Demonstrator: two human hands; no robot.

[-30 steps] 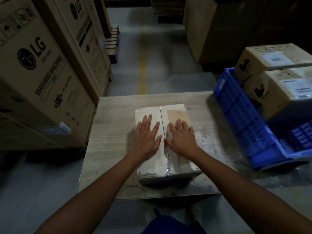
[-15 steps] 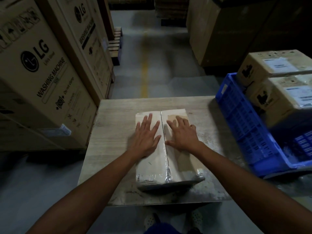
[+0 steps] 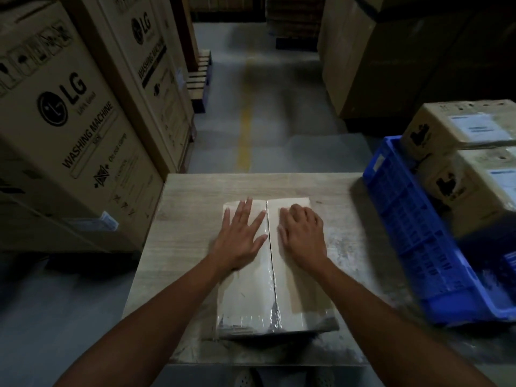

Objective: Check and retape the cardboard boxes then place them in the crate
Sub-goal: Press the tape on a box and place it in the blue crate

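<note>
At the far left, a tall carton (image 3: 69,129) printed "LG WASHING MACHINE" is seen standing on the floor, with a second carton of the same kind (image 3: 150,65) behind it and a wooden pallet (image 3: 199,79) further back. A yellow line (image 3: 245,129) is painted down the grey floor of the aisle. In the middle, a pale wood-grain tabletop (image 3: 190,219) is seen, and the cardboard box (image 3: 245,297) is laid flat on it, lengthwise away from the person, with its two top flaps met along a dark centre seam. The left hand (image 3: 240,236) is spread wide and pressed flat on the left flap, just beside the seam, and nothing is held in it. The right hand (image 3: 303,236) is set on the right flap, its fingers bent at the knuckles and their tips pressed to the cardboard; nothing is held in it either. Shiny clear tape (image 3: 268,322) is seen wrapped over the near end of the box. To the right, a blue slatted crate (image 3: 413,233) is placed at the right edge of the tabletop, apart from the box. Two more cardboard boxes with white labels are carried in the crate, the upper one (image 3: 460,127) stacked on the lower one (image 3: 474,180). Large dark cartons (image 3: 391,65) are stacked behind them.
</note>
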